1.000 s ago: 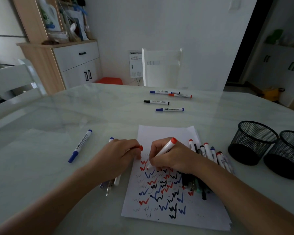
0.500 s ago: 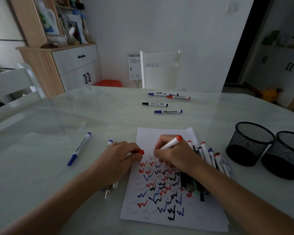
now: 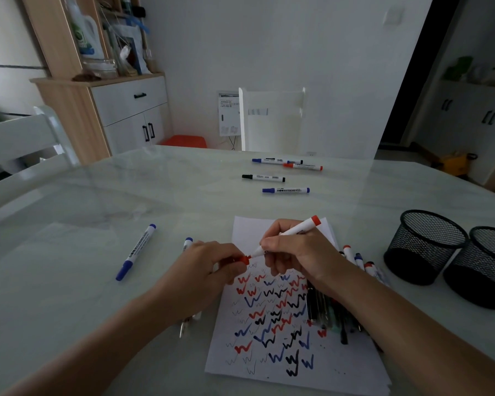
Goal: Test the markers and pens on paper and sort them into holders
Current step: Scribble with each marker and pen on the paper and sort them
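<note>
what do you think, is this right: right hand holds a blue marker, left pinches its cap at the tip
No: the head view shows the marker in the right hand is red, not blue. The left hand does pinch its cap at the tip.

Left hand (image 3: 209,270) covers most of red cap (image 3: 245,259); cannot tell whether tip of red marker (image 3: 295,231) sits inside it. Blue-ended marker (image 3: 188,242) and silvery pen (image 3: 182,330) mostly hidden under same hand. My right forearm (image 3: 397,324) hides much of pen pile (image 3: 335,315). Rightmost mesh holder (image 3: 486,267) cut by picture edge; its inside and that of near holder (image 3: 429,247) too dark to judge. Barrel print too small to read.
</note>
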